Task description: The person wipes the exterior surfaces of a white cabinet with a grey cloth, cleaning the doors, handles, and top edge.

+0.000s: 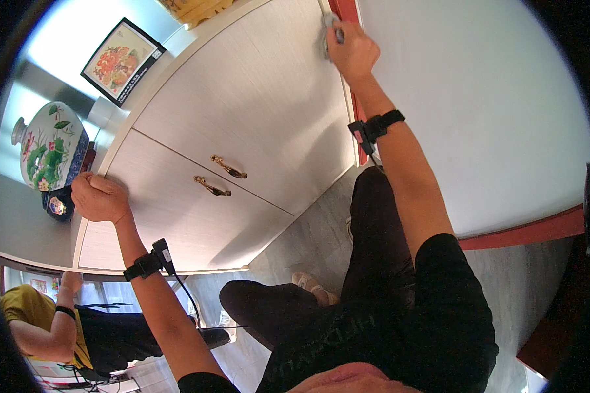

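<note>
A grey cloth (pixel 328 37) is bunched under my right hand (pixel 352 50), which presses it against the right edge of a pale wood-grain cabinet door (pixel 255 83), beside a red strip. My left hand (pixel 100 197) rests with curled fingers on the cabinet's top front edge, next to a painted porcelain vase (pixel 54 147) on a dark stand; I see nothing held in it, though its palm side is hidden. Two ornate brass-coloured handles, an upper one (pixel 229 166) and a lower one (pixel 212 186), sit on either side of the gap between the doors.
A framed flower picture (pixel 123 61) and a dark blue object (pixel 59 205) stand on the lit shelf. A white panel with a red lower border (pixel 526 230) lies to the right. A co-worker in a yellow top (pixel 34 314) is at lower left, near tangled cables (pixel 86 376).
</note>
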`<state>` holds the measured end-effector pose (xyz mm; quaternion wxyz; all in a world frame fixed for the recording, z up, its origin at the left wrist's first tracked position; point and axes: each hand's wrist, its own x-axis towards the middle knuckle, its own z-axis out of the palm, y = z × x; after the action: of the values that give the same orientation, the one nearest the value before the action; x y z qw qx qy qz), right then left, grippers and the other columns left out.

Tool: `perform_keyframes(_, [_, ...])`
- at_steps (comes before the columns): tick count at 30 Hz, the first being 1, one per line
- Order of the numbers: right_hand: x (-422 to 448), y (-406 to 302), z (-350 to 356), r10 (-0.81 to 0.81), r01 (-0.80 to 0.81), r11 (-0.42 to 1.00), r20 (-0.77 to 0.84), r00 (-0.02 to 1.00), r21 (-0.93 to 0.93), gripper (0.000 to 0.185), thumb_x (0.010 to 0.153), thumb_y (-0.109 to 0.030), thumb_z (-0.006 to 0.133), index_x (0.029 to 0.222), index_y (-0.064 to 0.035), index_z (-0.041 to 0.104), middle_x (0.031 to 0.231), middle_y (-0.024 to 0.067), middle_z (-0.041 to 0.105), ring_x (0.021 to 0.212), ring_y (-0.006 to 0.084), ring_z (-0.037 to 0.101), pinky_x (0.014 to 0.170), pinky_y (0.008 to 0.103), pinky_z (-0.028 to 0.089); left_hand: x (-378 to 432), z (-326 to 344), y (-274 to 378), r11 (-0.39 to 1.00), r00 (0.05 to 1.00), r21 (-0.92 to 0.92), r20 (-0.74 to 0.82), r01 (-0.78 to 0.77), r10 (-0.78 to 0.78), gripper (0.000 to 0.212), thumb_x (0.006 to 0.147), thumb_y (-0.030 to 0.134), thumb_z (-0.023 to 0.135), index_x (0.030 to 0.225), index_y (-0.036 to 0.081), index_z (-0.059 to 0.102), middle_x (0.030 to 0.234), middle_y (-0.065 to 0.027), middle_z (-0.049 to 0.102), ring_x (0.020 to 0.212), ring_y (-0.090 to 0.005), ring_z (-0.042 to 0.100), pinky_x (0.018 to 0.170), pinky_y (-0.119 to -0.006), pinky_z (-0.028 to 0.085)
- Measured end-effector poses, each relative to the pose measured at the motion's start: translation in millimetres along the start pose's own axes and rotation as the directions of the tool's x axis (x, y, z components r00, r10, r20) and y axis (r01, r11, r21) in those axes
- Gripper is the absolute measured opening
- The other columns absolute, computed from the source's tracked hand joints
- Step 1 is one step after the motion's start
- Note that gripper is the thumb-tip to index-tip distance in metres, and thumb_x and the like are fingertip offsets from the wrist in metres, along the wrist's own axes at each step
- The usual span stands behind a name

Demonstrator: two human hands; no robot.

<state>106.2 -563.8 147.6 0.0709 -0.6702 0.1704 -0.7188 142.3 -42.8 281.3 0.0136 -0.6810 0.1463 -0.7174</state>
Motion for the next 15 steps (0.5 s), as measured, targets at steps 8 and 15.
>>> perform_keyframes(8, [65,-43,9,0.064,-0.044,0.987,-0.131,0.989,0.152,0.022,0.085,-0.015,0.067,0.106,-0.0070,0.071,0.075,0.0148,0.060,0.063,0.0376,0.062,0.057,0.0457,0.053,1,-7,-1,0.999,0.999,-0.026,-0.028,-0.030,0.029,0.023,0.087,0.018,0.045,0.077,0.008,0.063,0.076,-0.0106,0.064,0.069,-0.0361,0.058,0.061,-0.047,0.045])
perform_keyframes(15, [28,-28,4,0.068,-0.053,0.991,-0.120,0.990,0.126,0.026,0.085,-0.014,0.068,0.110,-0.0070,0.070,0.078,0.0146,0.059,0.062,0.0365,0.062,0.054,0.0449,0.053,-1,-6,-2,0.999,0.999,0.004,-0.016,-0.036,0.036,0.025,0.089,0.018,0.044,0.080,0.007,0.064,0.079,-0.0122,0.067,0.071,-0.0364,0.061,0.063,-0.047,0.048])
